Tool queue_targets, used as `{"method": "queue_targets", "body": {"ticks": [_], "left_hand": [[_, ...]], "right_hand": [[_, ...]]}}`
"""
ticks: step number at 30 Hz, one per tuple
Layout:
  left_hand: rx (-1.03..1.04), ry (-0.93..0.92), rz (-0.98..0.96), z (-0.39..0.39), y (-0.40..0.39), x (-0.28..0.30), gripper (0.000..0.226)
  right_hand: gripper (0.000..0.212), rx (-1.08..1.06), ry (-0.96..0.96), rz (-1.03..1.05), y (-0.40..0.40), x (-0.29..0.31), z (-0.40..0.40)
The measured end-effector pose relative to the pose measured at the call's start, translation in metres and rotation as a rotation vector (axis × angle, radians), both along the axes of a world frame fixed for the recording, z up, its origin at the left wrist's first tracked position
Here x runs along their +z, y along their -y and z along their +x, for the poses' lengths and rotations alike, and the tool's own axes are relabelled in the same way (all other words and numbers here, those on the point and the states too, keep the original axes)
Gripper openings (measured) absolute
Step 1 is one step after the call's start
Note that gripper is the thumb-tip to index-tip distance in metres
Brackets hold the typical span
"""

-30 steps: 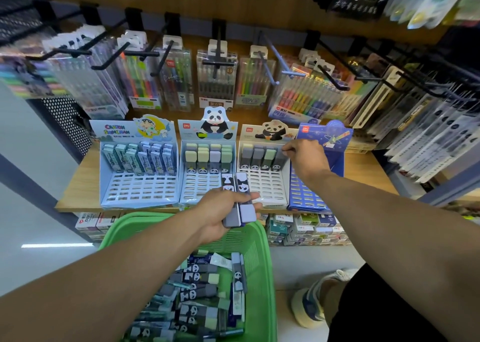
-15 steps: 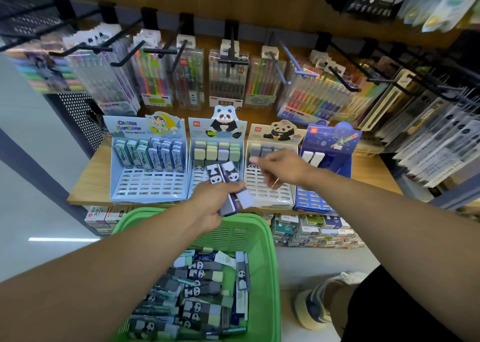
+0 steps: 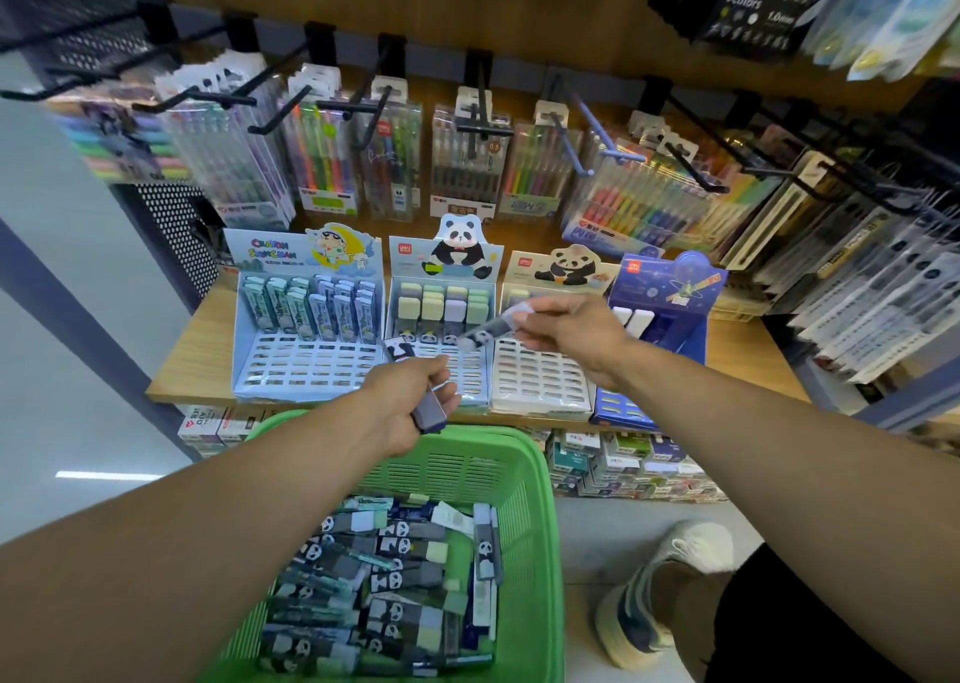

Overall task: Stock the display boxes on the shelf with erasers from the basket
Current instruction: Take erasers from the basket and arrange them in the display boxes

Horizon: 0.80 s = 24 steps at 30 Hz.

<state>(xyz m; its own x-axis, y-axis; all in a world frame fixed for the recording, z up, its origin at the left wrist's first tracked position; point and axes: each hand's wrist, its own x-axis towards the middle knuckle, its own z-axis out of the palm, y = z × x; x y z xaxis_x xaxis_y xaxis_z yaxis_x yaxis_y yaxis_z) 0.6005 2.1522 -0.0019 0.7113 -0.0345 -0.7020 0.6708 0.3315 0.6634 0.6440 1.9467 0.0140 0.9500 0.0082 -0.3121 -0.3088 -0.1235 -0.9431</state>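
My left grip [image 3: 410,396] is clenched round one panda eraser [image 3: 415,386], its panda end sticking up past my knuckles and its grey end poking out below. It hangs just above the far rim of the green basket [image 3: 540,526], which sits beneath my forearm, heaped with more panda erasers [image 3: 395,589].

My right grip [image 3: 571,337] pinches a second panda eraser [image 3: 493,326] by one end; that one lies nearly level and is blurred, so I think the thumb and forefinger hold it, but I cannot make out the exact fingers. It sits just left of that grip.

Beyond my left grip stands the blue panda display box [image 3: 441,319], with a back row of pastel erasers and open slots in front. Under my right grip is the white panda display box [image 3: 540,381], its front slots bare. Left of my left grip is the cartoon display box [image 3: 306,329], and right of my right grip the dark blue box [image 3: 660,319]. All four rest on the wooden shelf [image 3: 197,350]. Pen packs [image 3: 467,163] hang on hooks behind them. My shoe [image 3: 660,594] shows on the floor right of the basket.
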Motion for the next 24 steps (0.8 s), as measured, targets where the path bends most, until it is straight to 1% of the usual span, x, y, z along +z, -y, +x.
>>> {"method": "queue_targets", "body": {"ticks": [2,4,6,7,10,12,14,18,21,24], "left_hand": [[-0.060,-0.024,0.001,0.000,-0.002,0.000,0.011],[-0.101,-0.044,-0.029,0.000,0.001,0.001,0.014],[-0.118,-0.056,-0.077,0.000,0.005,0.004,0.015],[-0.120,-0.055,-0.097,0.000,0.007,0.005,0.017],[-0.129,-0.039,-0.125,-0.001,0.011,0.004,0.024],[-0.139,-0.034,-0.130,-0.001,0.014,0.004,0.024],[-0.153,-0.022,-0.134,-0.002,0.016,0.004,0.020],[-0.171,0.002,-0.123,-0.003,0.019,0.002,0.012],[-0.172,0.013,-0.119,-0.002,0.019,0.000,0.016],[-0.170,0.017,-0.099,-0.001,0.019,-0.001,0.019]], "right_hand": [[0.018,-0.075,0.106,-0.099,0.013,-0.003,0.007],[0.020,-0.128,0.201,-0.310,0.023,-0.007,0.012],[0.022,-0.127,0.278,-0.511,0.030,-0.013,0.016],[0.019,-0.113,0.300,-0.561,0.031,-0.015,0.017],[0.011,-0.103,0.333,-0.612,0.027,-0.021,0.021],[0.008,-0.108,0.339,-0.619,0.023,-0.022,0.024],[0.008,-0.103,0.332,-0.612,0.019,-0.024,0.026],[0.015,-0.037,0.326,-0.636,0.014,-0.030,0.031],[0.015,-0.002,0.328,-0.654,0.012,-0.030,0.033],[0.007,0.052,0.350,-0.681,0.010,-0.031,0.033]]}}
